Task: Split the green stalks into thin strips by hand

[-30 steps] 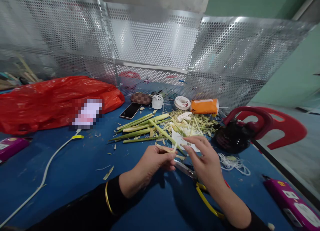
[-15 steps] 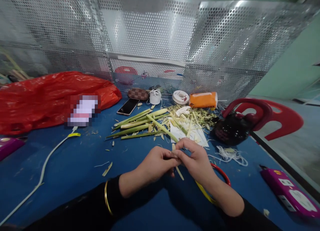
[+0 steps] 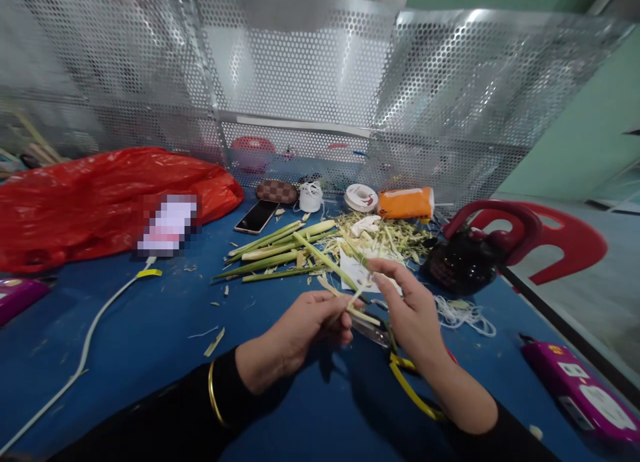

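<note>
1. Stalk strip (image 3: 356, 301), pale and thin, runs taut between the two hands above the near middle of the blue table (image 3: 150, 315). Half a second ago it was bunched inside touching fingertips.
2. The left hand (image 3: 306, 323) is closed, thumb and fingers pinching the strip's lower end.
3. The right hand (image 3: 413, 309) has drawn away up and to the right. Its thumb and forefinger nip the upper end and the other fingers are loose.
4. Judging by the widened gap, a sliver is being pulled off along the grain, and the peel looks only partly done.
5. With the hands apart, the yellow-handled scissors (image 3: 373, 332) show again, lying under the right hand.
6. Beyond lie green stalks (image 3: 273, 249), a heap of peelings (image 3: 395, 239) and a black kettle (image 3: 463, 265).
</note>
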Tool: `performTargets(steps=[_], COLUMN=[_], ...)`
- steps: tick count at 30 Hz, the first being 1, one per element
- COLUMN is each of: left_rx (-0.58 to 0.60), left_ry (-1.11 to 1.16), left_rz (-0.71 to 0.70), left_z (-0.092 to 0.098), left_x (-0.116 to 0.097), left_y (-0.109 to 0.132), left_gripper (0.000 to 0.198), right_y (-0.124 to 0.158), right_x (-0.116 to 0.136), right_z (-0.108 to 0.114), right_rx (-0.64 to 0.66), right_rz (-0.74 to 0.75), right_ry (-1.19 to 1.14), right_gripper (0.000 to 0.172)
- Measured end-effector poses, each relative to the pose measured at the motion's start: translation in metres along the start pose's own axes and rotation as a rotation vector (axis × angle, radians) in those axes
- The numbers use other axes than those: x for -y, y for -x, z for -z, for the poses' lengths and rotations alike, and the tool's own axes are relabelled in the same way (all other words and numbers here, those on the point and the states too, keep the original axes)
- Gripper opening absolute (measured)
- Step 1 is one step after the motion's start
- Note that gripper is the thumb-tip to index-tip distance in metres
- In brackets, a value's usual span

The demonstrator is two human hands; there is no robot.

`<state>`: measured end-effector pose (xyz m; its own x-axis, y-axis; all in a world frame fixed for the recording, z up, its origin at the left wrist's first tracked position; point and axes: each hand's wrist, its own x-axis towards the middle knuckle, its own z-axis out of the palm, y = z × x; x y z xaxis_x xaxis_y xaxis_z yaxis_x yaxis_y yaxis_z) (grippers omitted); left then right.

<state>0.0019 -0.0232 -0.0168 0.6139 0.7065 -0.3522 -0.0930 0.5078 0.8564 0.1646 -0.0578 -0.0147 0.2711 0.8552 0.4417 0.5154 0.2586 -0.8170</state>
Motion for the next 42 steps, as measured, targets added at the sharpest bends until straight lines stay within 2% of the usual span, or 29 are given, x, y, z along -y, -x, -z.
performTargets(steps=[2,4,6,8,13,17,22,25,28,34,42], left_rx=[-0.015,-0.014,0.003,0.021,0.039,-0.08,-0.17,-0.173,-0.159,-0.202,-0.177], left_ry=[0.108,0.167,0.184,0.182,0.158,0.161,0.117,0.091,0.088,0.029,0.0], left_rz=[-0.026,-0.064,-0.083,-0.081,-0.12,-0.157,-0.159,-0.126,-0.09,-0.116,-0.049], left_z=[0.004,0.007,0.008,0.008,0.007,0.005,0.004,0.004,0.004,0.0,0.0], left_x=[-0.003,-0.006,-0.008,-0.008,-0.005,-0.002,-0.006,-0.008,-0.007,-0.005,-0.008], left_y=[-0.001,-0.002,-0.003,-0.002,0.0,0.0,0.002,0.002,0.002,0.002,0.004], left_gripper=[0.028,0.025,0.024,0.027,0.029,0.03,0.038,0.04,0.039,0.03,0.035], right_y=[-0.003,-0.004,-0.003,0.0,0.005,0.006,0.004,0.005,0.007,0.012,0.004], right_x=[-0.002,-0.001,0.001,0.004,0.001,-0.006,0.0,0.004,0.003,0.0,-0.002], right_z=[0.002,0.001,-0.002,-0.005,-0.008,-0.008,-0.007,-0.006,-0.007,-0.008,-0.004], right_rx=[0.057,0.235,0.398,0.472,0.39,0.343,0.266,0.18,0.155,0.166,0.226], right_rz=[-0.119,-0.171,-0.151,-0.103,-0.058,0.035,0.158,0.098,0.055,0.077,-0.058], right_ry=[-0.072,-0.142,-0.189,-0.214,-0.074,0.085,-0.003,0.007,0.059,0.132,0.064], right_gripper=[0.022,0.022,0.021,0.022,0.026,0.028,0.016,0.013,0.017,0.02,0.023])
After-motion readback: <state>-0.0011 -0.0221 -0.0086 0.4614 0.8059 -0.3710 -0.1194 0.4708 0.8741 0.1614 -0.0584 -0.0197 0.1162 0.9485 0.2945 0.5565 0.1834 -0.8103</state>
